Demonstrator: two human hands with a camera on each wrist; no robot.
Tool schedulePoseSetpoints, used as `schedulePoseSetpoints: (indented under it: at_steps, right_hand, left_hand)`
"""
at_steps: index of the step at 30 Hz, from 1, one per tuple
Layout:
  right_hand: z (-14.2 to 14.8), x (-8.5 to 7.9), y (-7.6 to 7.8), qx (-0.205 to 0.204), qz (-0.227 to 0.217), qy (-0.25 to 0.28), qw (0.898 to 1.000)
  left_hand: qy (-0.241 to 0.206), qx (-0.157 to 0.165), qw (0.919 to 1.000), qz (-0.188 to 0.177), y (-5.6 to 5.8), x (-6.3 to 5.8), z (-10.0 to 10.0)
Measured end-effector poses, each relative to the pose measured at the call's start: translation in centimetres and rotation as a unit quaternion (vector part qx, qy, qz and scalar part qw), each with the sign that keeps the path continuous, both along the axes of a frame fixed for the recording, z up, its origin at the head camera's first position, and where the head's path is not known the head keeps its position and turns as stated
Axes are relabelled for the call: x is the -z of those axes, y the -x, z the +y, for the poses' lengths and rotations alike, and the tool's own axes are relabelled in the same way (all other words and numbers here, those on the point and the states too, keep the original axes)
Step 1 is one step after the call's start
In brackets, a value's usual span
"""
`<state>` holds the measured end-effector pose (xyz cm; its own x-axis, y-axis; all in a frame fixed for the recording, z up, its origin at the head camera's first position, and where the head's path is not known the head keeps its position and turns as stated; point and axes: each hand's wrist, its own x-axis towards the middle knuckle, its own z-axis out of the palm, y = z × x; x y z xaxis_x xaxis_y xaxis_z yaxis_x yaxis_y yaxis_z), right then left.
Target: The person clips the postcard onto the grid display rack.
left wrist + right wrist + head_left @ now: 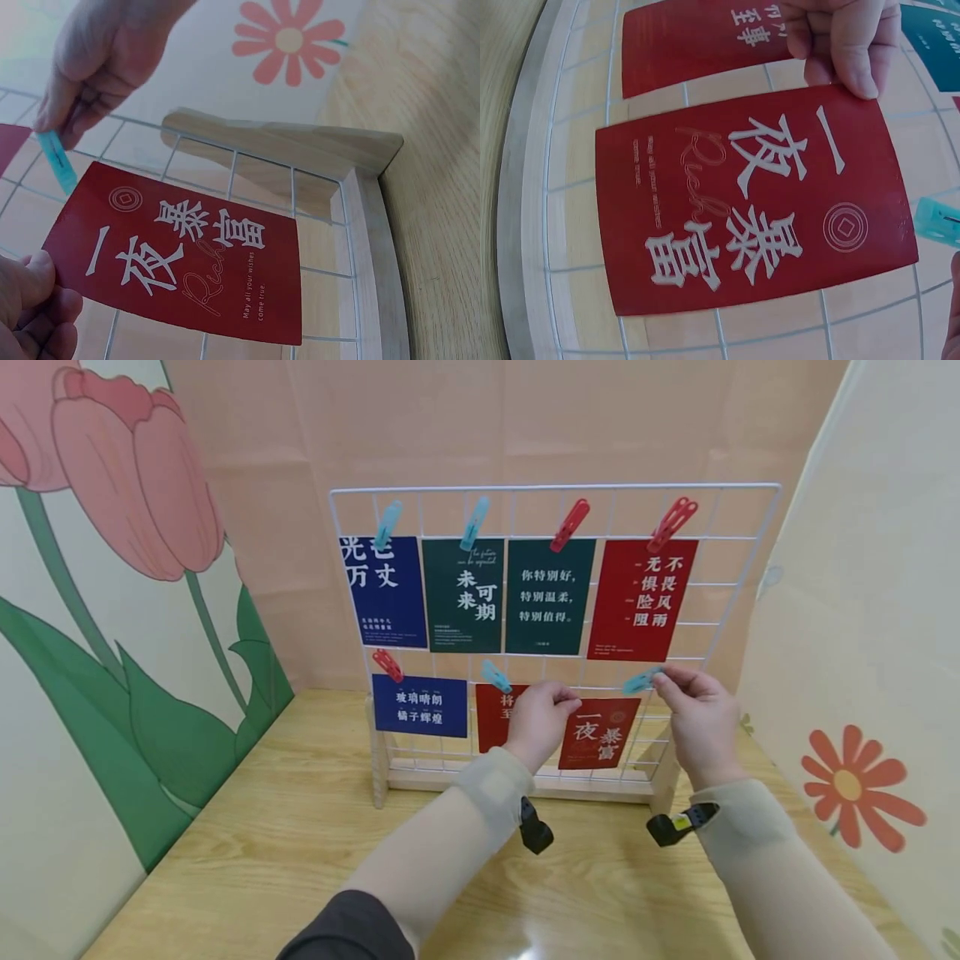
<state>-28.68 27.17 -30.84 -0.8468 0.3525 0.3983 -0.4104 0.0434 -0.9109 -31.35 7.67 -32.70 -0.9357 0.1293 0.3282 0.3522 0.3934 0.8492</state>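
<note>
Against the lower right of the white wire grid (442, 512), my left hand (542, 720) pinches a red card (592, 747) by its upper left corner, thumb on the front. White characters and a round coin-like emblem show on the card (187, 262). My right hand (699, 714) pinches a light blue clothespin (641, 682) between thumb and fingers, its tip right by the card's upper right edge. In the right wrist view the clothespin (939, 220) points toward that edge. My left hand partly hides another red card (492, 718) hanging to its left.
Blue, green and red cards hang along the grid's upper row under blue and red clothespins. A blue card (420, 706) hangs lower left by a red clothespin (387, 665). The grid stands in a wooden base (592, 789) on a wooden table (300, 843); flowered panels flank it.
</note>
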Motion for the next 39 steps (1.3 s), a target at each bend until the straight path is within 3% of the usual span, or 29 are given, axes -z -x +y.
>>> schedulePoseSetpoints:
  at_steps: [12, 23, 39]
  right_hand:
    - [-0.4, 0.1, 0.7, 0.006, -0.026, 0.041, 0.999]
    - [-0.6, 0.0, 0.9, 0.018, -0.033, 0.001, 0.999]
    - [-0.6, 0.3, 1.0, 0.001, -0.05, -0.063, 0.997]
  left_hand:
    - [0.01, -0.02, 0.9998, 0.001, -0.1, -0.5, 0.5]
    - [0.015, -0.039, 0.9991, 0.014, -0.1, -0.6, 0.9]
    - [0.049, -0.057, 0.9964, 0.039, -0.2, -0.9, 1.2]
